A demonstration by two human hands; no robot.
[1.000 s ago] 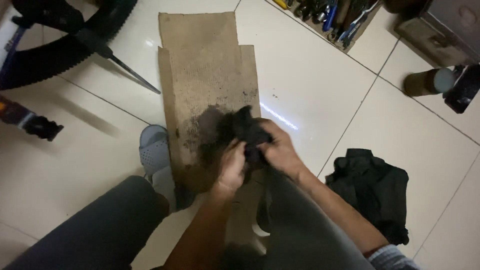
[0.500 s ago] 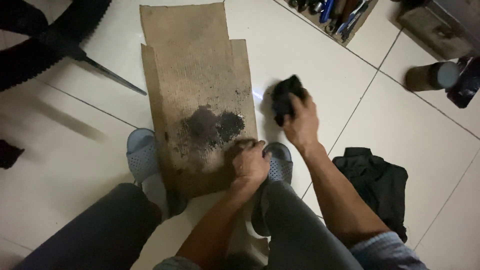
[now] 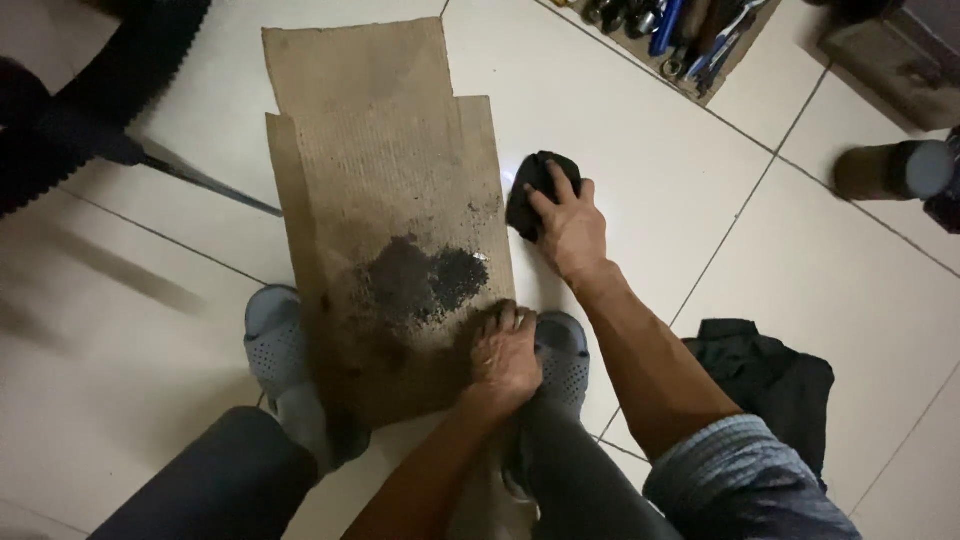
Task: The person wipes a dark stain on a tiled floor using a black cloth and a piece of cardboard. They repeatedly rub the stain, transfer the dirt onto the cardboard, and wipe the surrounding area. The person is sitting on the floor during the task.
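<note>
Head view, looking straight down at a pale tiled floor [image 3: 120,400], biggest stuff first:

- Big flattened sheet of brown cardboard [image 3: 390,170] lies on the tiles, running from the top of the shot down to the person's feet. It's got a dark greasy stain [image 3: 415,285] near the lower end.
- Bike tyre [image 3: 90,90], knobbly and black, fills the top left corner, with a thin dark rod coming off it towards the cardboard edge.
- Crumpled dark cloth or bag [image 3: 775,385] sits on the floor at lower right, just beside the right forearm and well apart from the cardboard.
- Tray of hand tools [image 3: 670,35] at the top edge, blue and dark handles, kinda blurry so can't tell which tools.
- Brownish cylinder, looks like a can [image 3: 890,170], lying at the far right.
- Two grey clog-type shoes: left one [image 3: 275,340] half tucked under the cardboard's corner, right one [image 3: 565,355] just beside the lower right edge.
- Right hand [image 3: 570,225] is stretched out onto the bare tile right of the cardboard, fingers spread and curled over a wadded black rag [image 3: 530,190], pressing it on the floor.
- Left hand [image 3: 505,355] rests knuckles-up on the bottom right corner of the cardboard, fingers bent, touching the sheet; can't tell if there's anything under it.
</note>
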